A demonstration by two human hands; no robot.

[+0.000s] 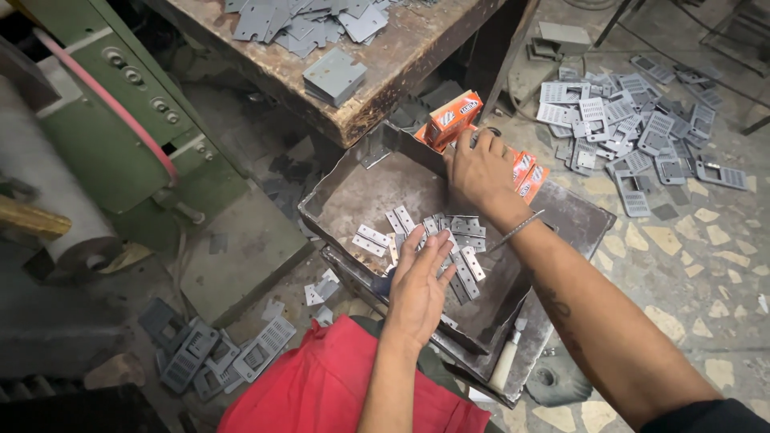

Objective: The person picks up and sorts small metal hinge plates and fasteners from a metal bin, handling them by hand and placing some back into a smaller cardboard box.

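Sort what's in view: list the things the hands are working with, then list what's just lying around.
In hand:
left hand flat on the metal hinges
metal tray holding the hinges
right hand at the orange boxes

Lying about:
grey plates and stacked plates on the workbench
perforated plates on the floor
green machine

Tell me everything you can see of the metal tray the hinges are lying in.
The metal tray is a shallow, dark, worn sheet-metal pan with upturned walls, tilted and resting on a larger flat metal sheet beside the workbench. A cluster of small silver hinge plates lies on its floor. The left hand presses flat on those plates; the right hand reaches over its far wall toward orange boxes. Its surface looks stained and scuffed.
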